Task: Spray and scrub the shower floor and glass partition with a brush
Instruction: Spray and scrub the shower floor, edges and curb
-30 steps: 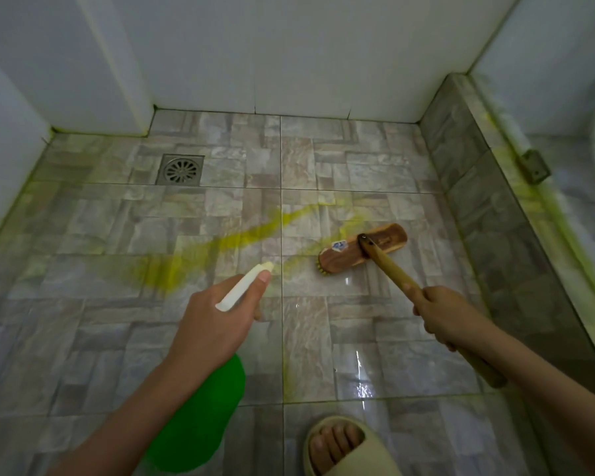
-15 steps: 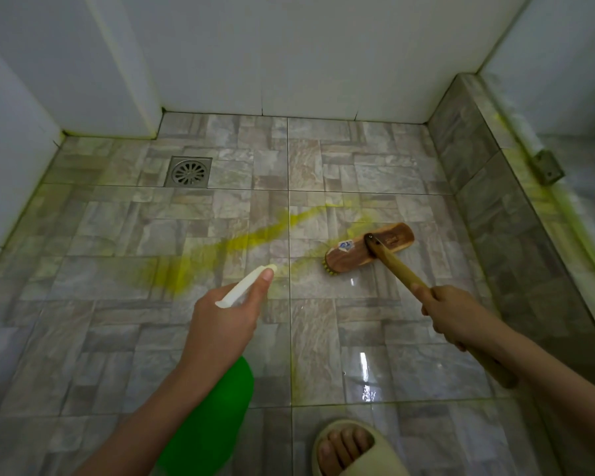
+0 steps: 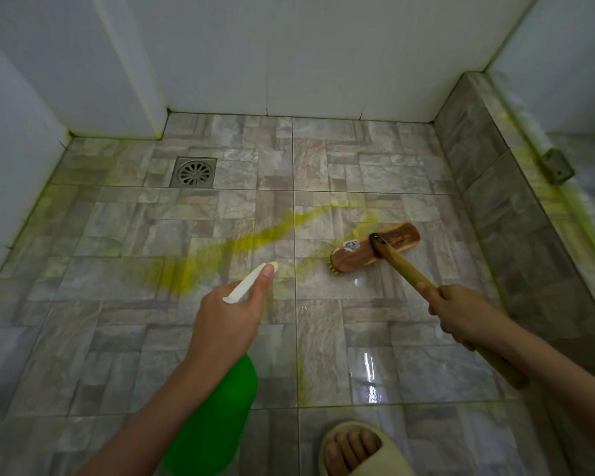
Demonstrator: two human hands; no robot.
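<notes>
left grip (image 3: 227, 324) wraps green spray bottle (image 3: 217, 417), 7 o'clock | right grip (image 3: 461, 314) clasps brush (image 3: 356, 255) handle, 4 o'clock | brush head rests on shower floor (image 3: 117, 338), 3 o'clock of yellow streak (image 3: 241, 243)

The person is wearing a pale cream open-front slipper (image 3: 368, 456) at six o'clock, toes (image 3: 349, 444) peeking out. The left hand (image 3: 227, 324) and right hand (image 3: 461, 314) are going bare.

The brush (image 3: 354, 256) is varnished wood; the floor (image 3: 323, 338) is glossy stone-pattern tile. The drain (image 3: 193, 172) is dull metal; the bottle (image 3: 217, 424) is smooth green plastic.
</notes>
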